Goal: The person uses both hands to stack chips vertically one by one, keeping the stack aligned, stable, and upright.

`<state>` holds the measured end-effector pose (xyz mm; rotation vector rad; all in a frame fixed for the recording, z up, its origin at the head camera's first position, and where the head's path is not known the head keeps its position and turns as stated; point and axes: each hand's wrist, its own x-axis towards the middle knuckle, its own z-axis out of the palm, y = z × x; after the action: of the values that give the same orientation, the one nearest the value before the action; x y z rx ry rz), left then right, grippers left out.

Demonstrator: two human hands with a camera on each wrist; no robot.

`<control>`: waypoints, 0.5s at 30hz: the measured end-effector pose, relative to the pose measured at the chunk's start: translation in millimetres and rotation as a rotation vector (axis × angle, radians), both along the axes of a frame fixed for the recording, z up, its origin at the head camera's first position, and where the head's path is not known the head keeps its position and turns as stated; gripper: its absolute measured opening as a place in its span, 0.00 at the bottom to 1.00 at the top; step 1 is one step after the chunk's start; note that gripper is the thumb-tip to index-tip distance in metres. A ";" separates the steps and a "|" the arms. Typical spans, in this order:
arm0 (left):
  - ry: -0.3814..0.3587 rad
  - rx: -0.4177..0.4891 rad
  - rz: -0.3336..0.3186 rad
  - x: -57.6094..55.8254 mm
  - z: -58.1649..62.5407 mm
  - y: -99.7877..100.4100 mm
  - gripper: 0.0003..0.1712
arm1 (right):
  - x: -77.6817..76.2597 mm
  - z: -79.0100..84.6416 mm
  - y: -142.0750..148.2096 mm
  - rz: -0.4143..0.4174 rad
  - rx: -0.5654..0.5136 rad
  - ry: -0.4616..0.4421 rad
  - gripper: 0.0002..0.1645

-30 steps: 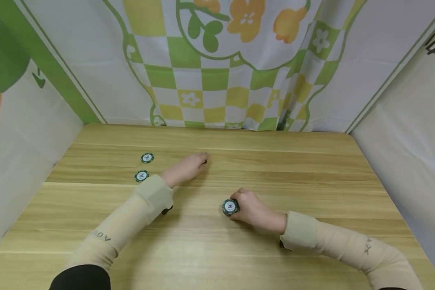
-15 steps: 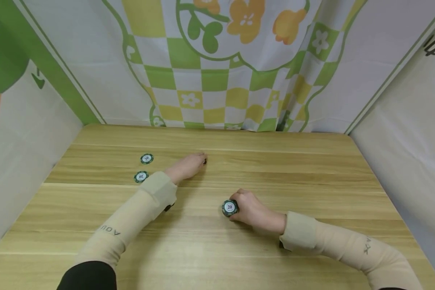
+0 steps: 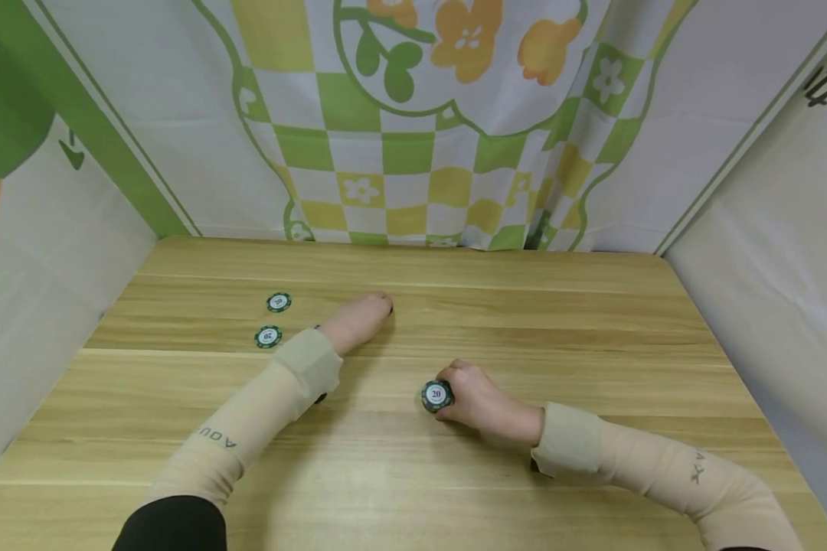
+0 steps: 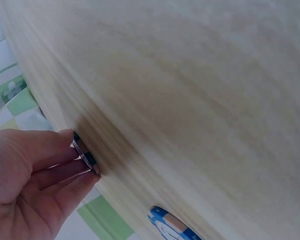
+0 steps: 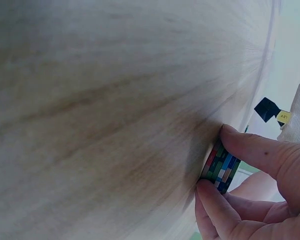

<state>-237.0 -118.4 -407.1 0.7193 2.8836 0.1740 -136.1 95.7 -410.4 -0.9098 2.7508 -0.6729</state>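
Observation:
In the head view my left hand is at the middle back of the table, its fingertips close to the wood. The left wrist view shows its thumb and fingers pinching one poker chip by the rim, tilted on edge. My right hand grips a short stack of poker chips near the table's middle, the top one green and marked 20. Red, green and blue edges of that stack show in the right wrist view, thumb on one side and fingers on the other.
Two green chips marked 20 lie at the left: a far chip and a nearer chip. A blue-rimmed chip lies beyond the left hand in the left wrist view. A patterned curtain hangs behind the wooden table.
My left wrist and forearm have shifted slightly to the right, while its fingertips stay at nearly the same spot. The right hand and its stack of chips have not visibly moved.

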 end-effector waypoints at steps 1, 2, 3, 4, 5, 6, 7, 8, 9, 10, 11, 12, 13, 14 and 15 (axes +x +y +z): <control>0.016 -0.011 -0.009 0.1 -0.5 0.2 0.11 | 0.1 0.0 -0.1 -0.001 0.000 -0.001 0.24; 0.032 -0.017 -0.021 0.0 -0.9 0.3 0.10 | 0.1 0.0 -0.1 -0.002 -0.001 -0.002 0.24; 0.043 -0.020 -0.026 0.1 -1.0 0.5 0.09 | 0.2 0.1 -0.2 -0.002 -0.001 -0.002 0.24; 0.053 -0.020 -0.030 0.0 -0.9 0.8 0.09 | 0.3 0.0 -0.2 -0.002 -0.002 -0.002 0.24; 0.059 -0.014 -0.034 0.1 -0.4 1.0 0.08 | 0.3 0.0 -0.3 -0.003 -0.003 -0.003 0.24; 0.065 -0.007 -0.036 0.1 0.1 1.1 0.08 | 0.3 -0.1 -0.2 -0.002 -0.003 -0.002 0.24; 0.068 0.004 -0.036 0.2 1.0 1.4 0.07 | 0.5 0.1 -0.2 -0.003 -0.002 -0.002 0.24; 0.071 0.017 -0.040 0.3 1.9 1.5 0.07 | 0.5 -0.1 -0.2 -0.003 -0.002 -0.002 0.24; 0.066 0.032 -0.036 0.5 2.9 1.5 0.07 | 0.5 -0.2 -0.2 -0.002 -0.001 -0.003 0.24; 0.066 0.042 -0.038 0.5 3.7 1.7 0.08 | 0.6 -0.1 -0.1 -0.002 -0.002 -0.005 0.24; 0.059 0.054 -0.032 0.8 4.6 1.8 0.08 | 0.6 -0.1 0.0 -0.002 -0.002 -0.005 0.24; 0.051 0.062 -0.027 0.8 5.1 2.0 0.08 | 0.6 -0.1 0.0 -0.003 -0.004 -0.006 0.24; 0.054 0.065 -0.029 0.4 5.1 1.9 0.08 | 0.6 -0.1 0.1 -0.004 -0.007 -0.008 0.24; 0.055 0.066 -0.030 0.2 5.6 1.8 0.08 | 0.5 -0.2 0.1 -0.005 -0.008 -0.008 0.24; 0.056 0.066 -0.028 0.1 6.3 1.7 0.08 | 0.3 -0.2 0.2 -0.006 -0.010 -0.009 0.24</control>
<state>-236.9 -116.7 -400.8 0.7882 2.9313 0.2502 -135.7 95.9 -410.7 -0.8983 2.7461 -0.6909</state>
